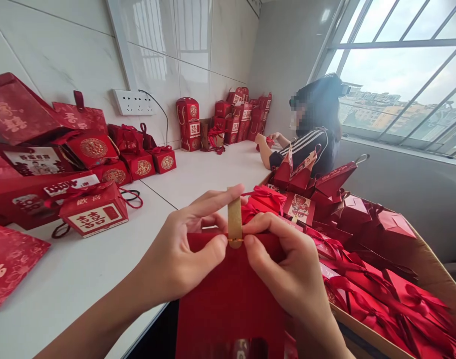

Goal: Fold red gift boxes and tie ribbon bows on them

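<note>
Between my hands, close to the camera, is a red gift box (pixel 231 294) with its folded top edge towards me. A gold strap (pixel 234 219) stands up through the middle of that edge, its rounded lower end lying over the red front. My left hand (pixel 192 244) pinches the edge left of the strap, thumb in front, with the index finger reaching to the strap's top. From the other side my right hand (pixel 284 254) grips the edge, thumb and index finger close against the strap. The bottom of the box runs out of view.
Red boxes (pixel 97 209) crowd the white table (pixel 183 174) on the left; more stacked boxes (pixel 237 114) stand by the wall. A large carton (pixel 426 269) full of red boxes is on the right. Beyond it a person (pixel 314 134) handles a small red box.
</note>
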`<state>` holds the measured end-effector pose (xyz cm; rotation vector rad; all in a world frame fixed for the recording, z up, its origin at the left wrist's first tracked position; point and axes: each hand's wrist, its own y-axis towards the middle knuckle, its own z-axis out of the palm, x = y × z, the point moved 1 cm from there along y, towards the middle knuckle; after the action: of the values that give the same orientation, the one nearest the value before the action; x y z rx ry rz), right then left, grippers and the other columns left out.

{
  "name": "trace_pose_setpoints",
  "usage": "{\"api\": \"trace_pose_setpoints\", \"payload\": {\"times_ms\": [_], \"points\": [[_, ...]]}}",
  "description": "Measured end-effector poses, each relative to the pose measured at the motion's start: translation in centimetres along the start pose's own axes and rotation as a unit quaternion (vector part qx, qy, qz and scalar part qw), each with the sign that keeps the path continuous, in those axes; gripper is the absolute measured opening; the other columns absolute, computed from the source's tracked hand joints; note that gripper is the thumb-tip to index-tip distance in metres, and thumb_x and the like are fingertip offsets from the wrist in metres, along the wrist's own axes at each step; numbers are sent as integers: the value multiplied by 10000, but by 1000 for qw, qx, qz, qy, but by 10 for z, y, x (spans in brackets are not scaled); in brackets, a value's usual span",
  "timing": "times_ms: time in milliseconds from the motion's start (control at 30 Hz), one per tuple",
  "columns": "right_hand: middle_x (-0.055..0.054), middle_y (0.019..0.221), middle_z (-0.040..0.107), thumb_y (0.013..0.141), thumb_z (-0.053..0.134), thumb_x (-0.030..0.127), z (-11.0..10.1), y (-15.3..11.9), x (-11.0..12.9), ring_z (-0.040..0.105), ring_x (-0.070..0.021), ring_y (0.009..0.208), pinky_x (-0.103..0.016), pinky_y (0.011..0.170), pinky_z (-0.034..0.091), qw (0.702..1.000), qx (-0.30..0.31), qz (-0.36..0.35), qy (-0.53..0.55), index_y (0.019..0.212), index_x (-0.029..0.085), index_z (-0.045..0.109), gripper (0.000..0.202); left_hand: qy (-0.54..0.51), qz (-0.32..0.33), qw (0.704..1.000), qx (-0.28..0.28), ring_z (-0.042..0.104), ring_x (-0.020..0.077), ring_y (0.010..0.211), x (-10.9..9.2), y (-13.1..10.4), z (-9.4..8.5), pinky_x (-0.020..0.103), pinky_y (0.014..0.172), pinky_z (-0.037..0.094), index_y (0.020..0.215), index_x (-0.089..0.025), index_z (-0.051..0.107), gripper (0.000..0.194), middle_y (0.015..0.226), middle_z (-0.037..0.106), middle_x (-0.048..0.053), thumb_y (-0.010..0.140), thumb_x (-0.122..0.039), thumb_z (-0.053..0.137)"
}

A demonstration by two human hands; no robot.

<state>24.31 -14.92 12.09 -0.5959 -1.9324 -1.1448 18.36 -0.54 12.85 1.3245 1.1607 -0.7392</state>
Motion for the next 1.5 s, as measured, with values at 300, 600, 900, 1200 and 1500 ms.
{"api": "trace_pose_setpoints", "payload": {"times_ms": [300, 600, 900, 1200, 1500], "points": [[8, 656, 652, 764, 547, 154, 1, 1, -3, 573, -114, 573, -189, 494, 428, 1000, -5, 19, -14, 736, 191, 645, 109, 26, -10, 999, -24, 638, 162, 880, -3, 0, 3, 280, 760, 566, 1273, -305, 559, 563, 1193, 610, 42, 734, -143, 578], [4, 701, 663, 787, 566, 190, -2, -1, -5, 579, -117, 601, -187, 493, 430, 1000, -1, 12, -15, 757, 200, 646, 86, 25, -25, 999, -26, 639, 155, 865, -2, 0, 4, 240, 705, 556, 1263, -308, 569, 559, 1195, 605, 40, 729, -142, 584], [8, 669, 642, 785, 558, 177, 0, -1, -7, 570, -113, 582, -191, 513, 443, 1000, -3, 6, -13, 743, 193, 638, 91, 29, -27, 999, -26, 633, 159, 900, -3, 0, 5, 275, 784, 558, 1275, -279, 562, 513, 1177, 623, 48, 773, -174, 556], [0, 701, 664, 776, 574, 185, -1, 2, -10, 588, -122, 607, -205, 545, 472, 1000, -15, 5, -4, 746, 198, 647, 79, 15, -45, 999, -2, 637, 201, 954, -3, 2, -1, 306, 782, 558, 1343, -296, 482, 570, 1258, 596, 76, 787, -220, 585], [13, 770, 667, 782, 667, 329, -17, 11, -48, 593, -123, 664, -204, 571, 460, 941, -264, 44, 207, 809, 226, 646, 109, 74, -35, 996, -39, 441, 304, 1291, 10, 12, -24, 457, 1048, 387, 1469, -304, 198, 848, 1446, 417, 113, 761, -467, 636]]}}
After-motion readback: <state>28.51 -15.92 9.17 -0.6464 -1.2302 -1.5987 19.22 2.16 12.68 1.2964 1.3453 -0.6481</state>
